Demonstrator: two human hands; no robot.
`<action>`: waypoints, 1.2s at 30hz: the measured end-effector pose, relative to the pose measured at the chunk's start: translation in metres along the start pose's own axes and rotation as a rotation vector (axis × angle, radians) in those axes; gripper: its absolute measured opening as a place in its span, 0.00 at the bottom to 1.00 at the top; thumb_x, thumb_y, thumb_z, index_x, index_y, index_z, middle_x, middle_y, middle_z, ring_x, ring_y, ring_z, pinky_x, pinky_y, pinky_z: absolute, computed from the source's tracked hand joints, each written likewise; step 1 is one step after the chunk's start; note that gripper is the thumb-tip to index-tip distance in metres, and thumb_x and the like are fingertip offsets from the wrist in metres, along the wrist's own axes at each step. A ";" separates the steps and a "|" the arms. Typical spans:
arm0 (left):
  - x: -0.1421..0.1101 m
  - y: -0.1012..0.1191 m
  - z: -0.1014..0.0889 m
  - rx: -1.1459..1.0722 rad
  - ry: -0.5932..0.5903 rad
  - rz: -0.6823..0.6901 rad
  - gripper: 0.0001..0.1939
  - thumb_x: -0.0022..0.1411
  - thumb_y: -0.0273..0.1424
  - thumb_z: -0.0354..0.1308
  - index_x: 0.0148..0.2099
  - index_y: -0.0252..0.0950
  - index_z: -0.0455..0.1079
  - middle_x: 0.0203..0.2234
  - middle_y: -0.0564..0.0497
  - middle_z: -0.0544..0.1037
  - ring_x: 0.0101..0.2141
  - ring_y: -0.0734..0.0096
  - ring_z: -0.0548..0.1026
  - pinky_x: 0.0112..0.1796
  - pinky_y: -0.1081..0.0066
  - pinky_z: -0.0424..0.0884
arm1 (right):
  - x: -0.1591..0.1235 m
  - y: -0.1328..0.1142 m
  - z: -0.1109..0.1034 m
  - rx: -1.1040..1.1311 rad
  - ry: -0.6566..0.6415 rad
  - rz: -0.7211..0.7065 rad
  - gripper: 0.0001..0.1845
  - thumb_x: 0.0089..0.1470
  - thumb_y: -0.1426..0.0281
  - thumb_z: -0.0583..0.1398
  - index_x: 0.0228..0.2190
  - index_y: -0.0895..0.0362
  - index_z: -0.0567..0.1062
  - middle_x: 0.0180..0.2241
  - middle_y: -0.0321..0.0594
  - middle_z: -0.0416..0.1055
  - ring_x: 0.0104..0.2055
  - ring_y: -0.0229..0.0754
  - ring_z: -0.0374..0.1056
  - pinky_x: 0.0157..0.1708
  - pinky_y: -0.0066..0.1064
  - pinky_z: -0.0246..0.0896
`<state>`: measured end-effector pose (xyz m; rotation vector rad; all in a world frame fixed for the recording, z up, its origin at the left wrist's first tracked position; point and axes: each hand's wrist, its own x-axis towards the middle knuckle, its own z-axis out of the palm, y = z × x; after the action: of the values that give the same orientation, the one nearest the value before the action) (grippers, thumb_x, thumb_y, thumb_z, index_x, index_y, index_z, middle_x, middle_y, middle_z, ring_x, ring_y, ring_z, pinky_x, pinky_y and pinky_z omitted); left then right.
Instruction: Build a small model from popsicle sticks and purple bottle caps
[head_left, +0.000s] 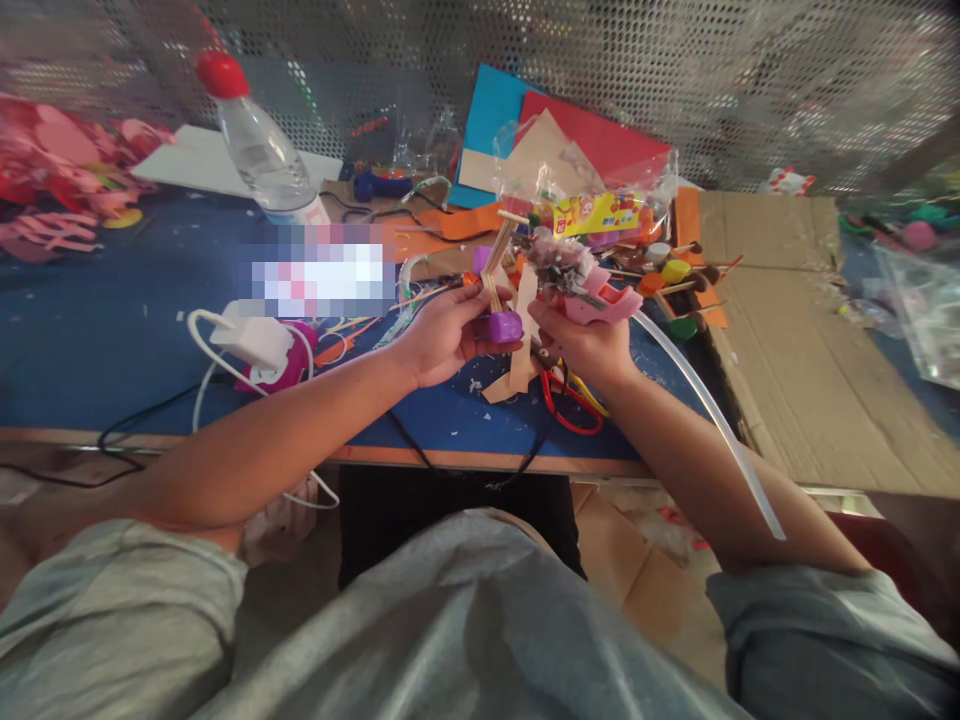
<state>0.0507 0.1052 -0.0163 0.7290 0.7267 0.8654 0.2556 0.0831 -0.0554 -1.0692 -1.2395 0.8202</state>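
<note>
My left hand [440, 338] is closed around a small craft piece of thin wooden sticks [501, 258], with a purple cap [505, 327] at its near end. Another purple cap shows at its far side. A pink hot glue gun [609, 302] is in my right hand [581, 345], its front part covered in greyish fluffy clumps. From its back a long translucent glue stick [712, 420] curves over my right forearm. The gun's front points toward the sticks; whether they touch I cannot tell. Beneath my hands lie a cardboard strip [523, 352] and red-handled scissors [568, 405].
A water bottle [262, 150] with a red cap stands at back left, near a blurred bright screen [322, 280]. A white charger [253, 340] with cables sits nearer. Coloured caps [675, 271], a clear plastic bag [656, 180] and cardboard [795, 330] are on the right.
</note>
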 end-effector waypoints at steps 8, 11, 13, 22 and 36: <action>0.001 -0.002 -0.004 0.005 -0.046 -0.004 0.13 0.85 0.27 0.55 0.48 0.32 0.80 0.32 0.48 0.85 0.31 0.68 0.86 0.50 0.57 0.90 | 0.006 -0.002 -0.004 0.004 -0.017 0.025 0.29 0.53 0.52 0.81 0.28 0.50 0.70 0.23 0.28 0.66 0.23 0.35 0.63 0.18 0.30 0.55; 0.001 -0.002 -0.004 0.003 -0.054 0.001 0.11 0.84 0.28 0.57 0.48 0.33 0.80 0.33 0.48 0.86 0.30 0.69 0.85 0.51 0.57 0.90 | 0.006 -0.003 -0.003 0.001 -0.010 0.035 0.29 0.52 0.53 0.81 0.27 0.50 0.69 0.22 0.28 0.66 0.22 0.35 0.63 0.18 0.29 0.55; 0.002 -0.002 -0.004 0.002 -0.053 0.003 0.11 0.84 0.29 0.58 0.48 0.33 0.80 0.33 0.48 0.86 0.30 0.69 0.85 0.50 0.57 0.90 | 0.005 -0.002 -0.003 -0.009 -0.003 0.048 0.28 0.53 0.54 0.81 0.27 0.50 0.70 0.22 0.27 0.66 0.21 0.35 0.64 0.18 0.29 0.56; 0.001 -0.002 -0.005 0.010 -0.069 -0.001 0.09 0.83 0.29 0.59 0.49 0.33 0.80 0.34 0.47 0.86 0.32 0.67 0.87 0.51 0.57 0.90 | 0.005 0.001 -0.003 -0.020 0.011 0.055 0.30 0.52 0.51 0.82 0.27 0.50 0.69 0.21 0.27 0.65 0.20 0.34 0.63 0.17 0.30 0.54; 0.000 -0.002 -0.004 0.002 -0.075 0.006 0.11 0.84 0.28 0.57 0.49 0.33 0.79 0.33 0.48 0.85 0.30 0.67 0.86 0.53 0.54 0.89 | 0.006 0.000 -0.004 -0.024 0.004 0.049 0.28 0.54 0.53 0.80 0.25 0.50 0.69 0.20 0.28 0.66 0.20 0.35 0.63 0.18 0.30 0.54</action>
<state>0.0484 0.1057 -0.0200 0.7619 0.6591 0.8388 0.2605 0.0880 -0.0531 -1.1236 -1.2273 0.8418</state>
